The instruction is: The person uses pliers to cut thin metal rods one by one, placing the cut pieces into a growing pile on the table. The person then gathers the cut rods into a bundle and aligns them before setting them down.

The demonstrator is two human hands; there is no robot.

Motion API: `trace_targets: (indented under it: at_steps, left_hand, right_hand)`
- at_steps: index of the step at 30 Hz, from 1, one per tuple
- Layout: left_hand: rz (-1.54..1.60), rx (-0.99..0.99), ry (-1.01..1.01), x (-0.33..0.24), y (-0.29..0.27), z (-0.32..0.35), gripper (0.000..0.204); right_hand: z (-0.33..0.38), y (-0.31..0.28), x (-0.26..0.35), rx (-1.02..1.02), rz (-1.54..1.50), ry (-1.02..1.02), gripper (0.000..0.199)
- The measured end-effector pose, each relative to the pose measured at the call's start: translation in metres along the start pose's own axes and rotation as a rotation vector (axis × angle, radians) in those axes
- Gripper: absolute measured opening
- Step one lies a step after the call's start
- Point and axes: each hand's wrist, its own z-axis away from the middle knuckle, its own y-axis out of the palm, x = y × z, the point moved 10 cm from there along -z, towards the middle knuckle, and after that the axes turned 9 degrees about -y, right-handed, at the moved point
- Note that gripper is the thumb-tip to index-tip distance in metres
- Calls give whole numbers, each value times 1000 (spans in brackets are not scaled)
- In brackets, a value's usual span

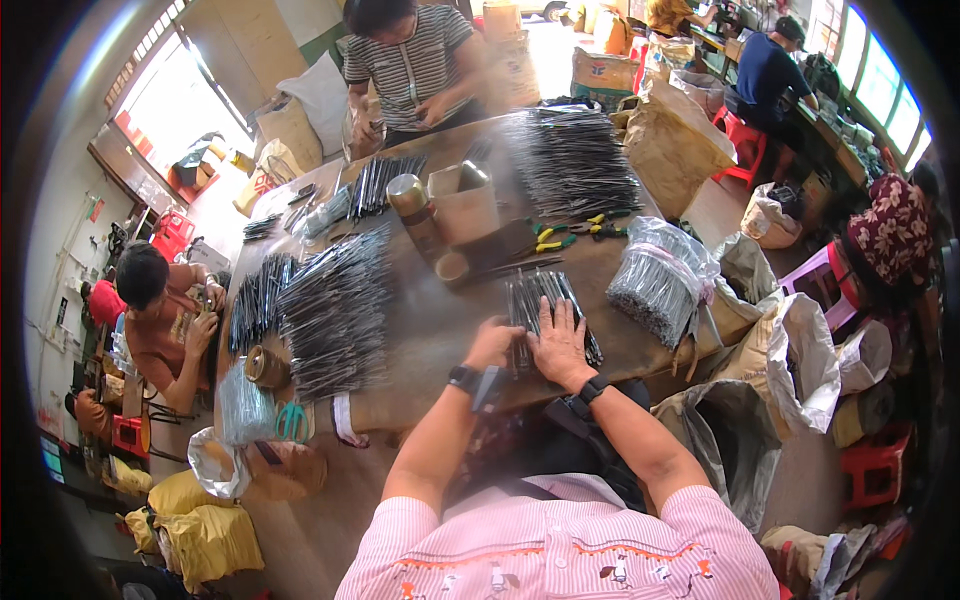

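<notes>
A small layer of thin, dark metal rods [522, 292] lies on the table's near side in front of me. My right hand [560, 345] rests flat over these rods with its fingers spread. At their left edge, my left hand [492, 342] is closed with the fingers curled in; what it grips, if anything, is hidden. Beyond the rods sit several pliers [553, 240] with yellow and green handles. To the right stands a bundle of rods in clear plastic [660, 280], tied with a pinkish band.
Large rod piles cover the table's left [335, 310] and far right [575, 160]. A metal flask [408, 200] and a box [465, 205] stand mid-table. Green scissors [292, 422] lie at the left edge. Open sacks [725, 430] crowd my right. Co-workers sit left and stand opposite.
</notes>
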Motion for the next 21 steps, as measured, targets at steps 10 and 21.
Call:
trace_targets:
  at_steps: [10, 21]
  left_hand:
    - [-32, -208, 50, 15, -44, -22, 29]
    - [-163, -269, 121, 6, -53, -15, 39]
  right_hand:
    - [3, 14, -34, -51, 44, 37, 76]
    - [5, 21, -46, -58, 82, 43, 75]
